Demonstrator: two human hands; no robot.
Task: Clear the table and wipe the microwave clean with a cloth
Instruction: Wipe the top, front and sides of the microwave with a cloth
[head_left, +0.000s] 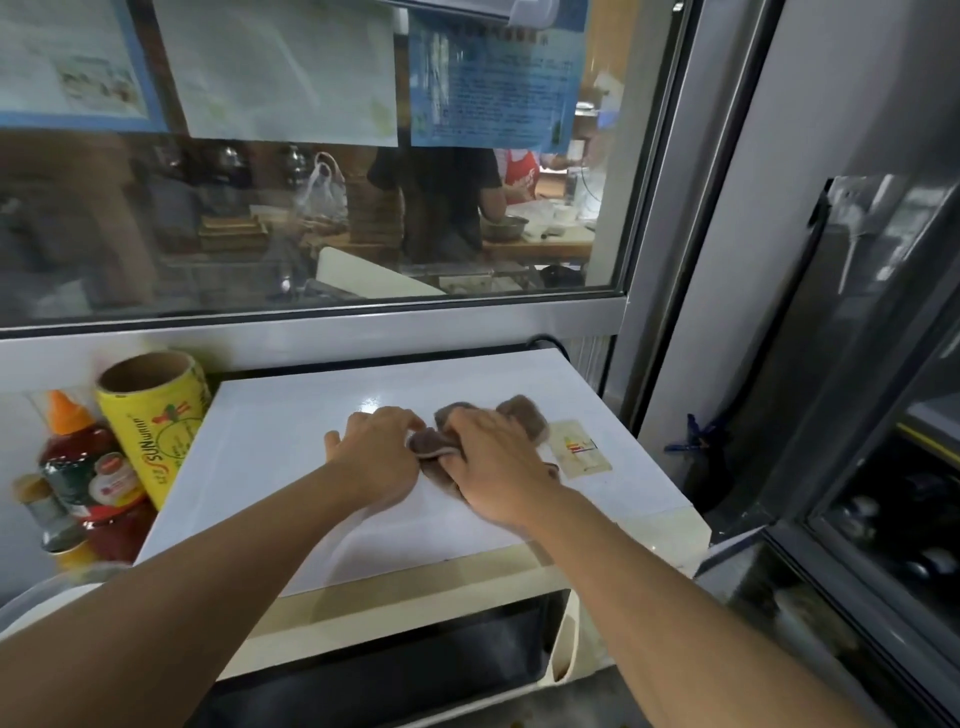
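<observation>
Brown cloth (470, 441) lies bunched on the white microwave (322, 467) top, both hands gripping it: left hand (379, 449) at its left end, right hand (496, 462) over the middle (closer).

Both hands, left hand (376, 452) and right hand (493, 462), grip a brown cloth (519, 415) atop the white microwave (291, 441); a yellow roll (156, 415) stands left.

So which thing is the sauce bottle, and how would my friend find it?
Start at the big white microwave whose top the hands are wiping. Look just off its left edge, where a yellow roll with a cardboard core stands. The sauce bottle is left of that roll: dark red, with a pointed orange cap, unlike the smaller blurry jar in front of it.
</observation>
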